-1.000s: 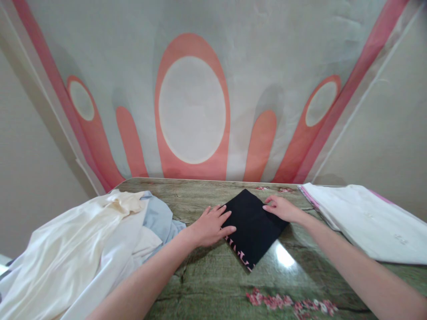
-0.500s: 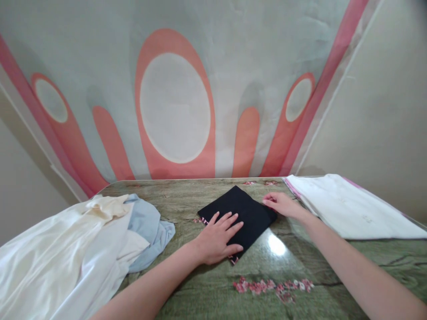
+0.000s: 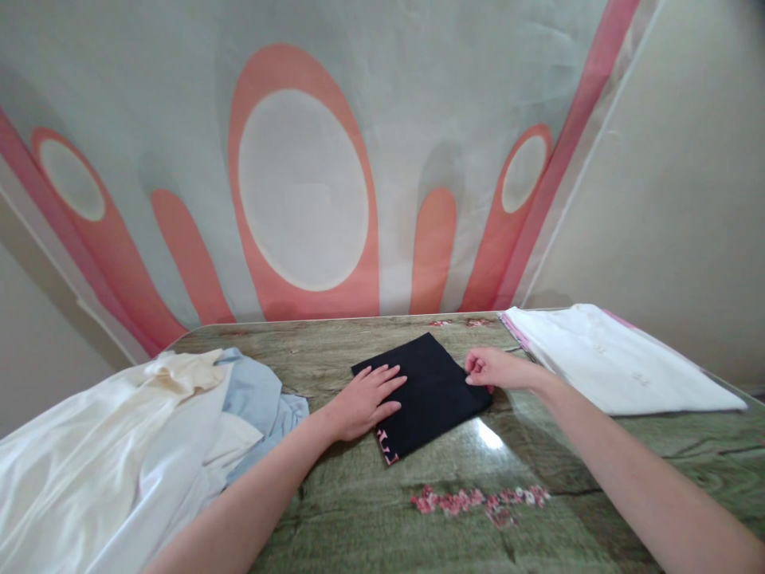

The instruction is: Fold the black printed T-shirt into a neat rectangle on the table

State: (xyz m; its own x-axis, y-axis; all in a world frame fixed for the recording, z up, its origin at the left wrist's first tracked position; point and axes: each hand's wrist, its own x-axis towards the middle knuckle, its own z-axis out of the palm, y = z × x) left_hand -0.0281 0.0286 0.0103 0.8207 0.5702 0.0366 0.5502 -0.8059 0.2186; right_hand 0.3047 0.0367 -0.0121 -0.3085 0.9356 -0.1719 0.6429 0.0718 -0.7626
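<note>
A black cloth [image 3: 439, 402], folded into a flat, nearly square packet, lies at a slant on the table. Pink patterned trim shows at its near left corner, with a bit of pink at the right corner. My left hand [image 3: 363, 402] rests flat over the cloth's left edge, fingers stretched out and a little apart. At the right edge, my right hand [image 3: 496, 368] has its fingers curled, with thumb and forefinger pinched on the cloth's border. The fingertips partly cover that edge.
Loosely heaped cream, white and light blue fabric [image 3: 179, 430] lies on the left. A flat folded white cloth [image 3: 610, 359] with pinkish edging is at the right. The wood-patterned table [image 3: 335, 510] has printed pink flowers and meets a patterned wall panel [image 3: 394, 239] behind.
The black cloth has turned slightly clockwise, its near corner swinging left. My left hand has slid left to its edge. My right fingers have curled onto the right edge. The view has shifted slightly.
</note>
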